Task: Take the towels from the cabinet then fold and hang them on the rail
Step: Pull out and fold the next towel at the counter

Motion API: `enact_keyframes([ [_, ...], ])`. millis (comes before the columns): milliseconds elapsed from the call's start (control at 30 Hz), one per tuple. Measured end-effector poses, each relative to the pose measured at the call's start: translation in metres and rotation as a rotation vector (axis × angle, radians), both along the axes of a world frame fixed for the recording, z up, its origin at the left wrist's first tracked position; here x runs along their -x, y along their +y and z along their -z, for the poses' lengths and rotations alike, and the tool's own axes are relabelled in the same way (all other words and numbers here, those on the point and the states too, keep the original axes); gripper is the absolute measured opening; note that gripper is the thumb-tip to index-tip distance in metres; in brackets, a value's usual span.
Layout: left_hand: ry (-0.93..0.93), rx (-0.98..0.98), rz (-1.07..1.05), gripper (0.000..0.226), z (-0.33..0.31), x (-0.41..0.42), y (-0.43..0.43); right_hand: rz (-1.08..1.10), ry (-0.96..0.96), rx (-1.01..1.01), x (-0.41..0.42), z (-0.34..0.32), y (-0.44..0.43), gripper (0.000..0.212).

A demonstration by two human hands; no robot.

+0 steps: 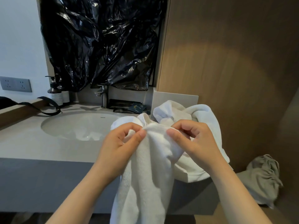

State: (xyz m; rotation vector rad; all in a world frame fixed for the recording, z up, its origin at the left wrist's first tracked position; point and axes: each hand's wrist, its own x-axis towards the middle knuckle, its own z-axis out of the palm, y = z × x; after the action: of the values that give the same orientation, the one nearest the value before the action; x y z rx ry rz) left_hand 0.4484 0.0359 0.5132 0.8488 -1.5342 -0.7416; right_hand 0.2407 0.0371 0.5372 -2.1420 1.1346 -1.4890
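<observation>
I find one white towel (150, 167) held up at the centre of my view. Its top edge is bunched between both hands, and its length hangs straight down toward 6 o'clock, past the front edge of the grey counter (32, 143).

The left hand (119, 143) pinches the towel's top edge between thumb and curled fingers on the 9 o'clock side. The right hand (194, 139) pinches it the same way on the 3 o'clock side. The two grips are near each other but not touching.

A second towel (186, 113), also white, lies in a loose heap on the counter at 1 o'clock from the hands. Part of it droops over the counter edge at 4 o'clock.

Surroundings, taken from the held towel:
- The sink basin (77, 125) is sunk into the counter at 9 o'clock.
- The faucet (103, 96) stands behind the basin at 11 o'clock.
- Dark pump bottles (55, 92) stand at 10 o'clock.
- A wall socket (15, 84) lies further out on the same bearing.
- A black plastic sheet (100, 42) covers the wall at 12 o'clock.
- A wood panel (234, 62) fills 2 o'clock.
- A grey drawstring bag (265, 177) sits at 4 o'clock, well apart.
</observation>
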Motion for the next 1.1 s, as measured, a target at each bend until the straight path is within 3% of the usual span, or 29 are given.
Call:
enact_keyframes([
  [100,0.151,0.009,-0.096,0.017,-0.003,-0.008,-0.002,0.065,0.042,-0.045,0.012,0.016,0.0,0.035],
  [200,0.086,0.071,-0.194,0.014,0.003,-0.014,-0.007,0.127,-0.029,-0.071,0.015,0.028,0.006,0.026],
  [300,-0.069,0.119,-0.309,0.017,0.017,-0.012,-0.013,0.114,-0.087,0.156,0.007,0.016,0.018,0.023],
  [433,-0.132,0.101,-0.321,0.017,0.021,-0.008,-0.013,0.114,0.043,0.374,-0.008,-0.009,0.028,0.022],
  [533,-0.083,0.037,-0.256,0.003,0.016,-0.005,-0.005,0.183,0.086,0.266,-0.008,-0.011,0.023,0.015],
  [600,-0.112,0.057,-0.185,0.025,0.012,-0.001,0.005,0.161,0.038,0.191,-0.009,-0.007,0.021,0.011],
  [700,-0.104,0.074,-0.056,0.038,0.004,0.009,0.013,0.122,0.0,0.163,-0.015,-0.004,0.019,0.009],
  [800,-0.092,0.037,0.024,0.023,-0.002,0.017,0.015,0.073,-0.031,0.139,-0.018,-0.007,0.019,0.01],
  [867,-0.076,0.039,0.038,0.009,-0.003,0.018,0.014,0.048,-0.071,0.111,-0.015,-0.01,0.019,0.008],
  [1100,0.224,0.049,-0.133,0.011,-0.007,-0.014,-0.001,-0.024,-0.022,-0.108,0.013,0.004,0.018,0.024],
])
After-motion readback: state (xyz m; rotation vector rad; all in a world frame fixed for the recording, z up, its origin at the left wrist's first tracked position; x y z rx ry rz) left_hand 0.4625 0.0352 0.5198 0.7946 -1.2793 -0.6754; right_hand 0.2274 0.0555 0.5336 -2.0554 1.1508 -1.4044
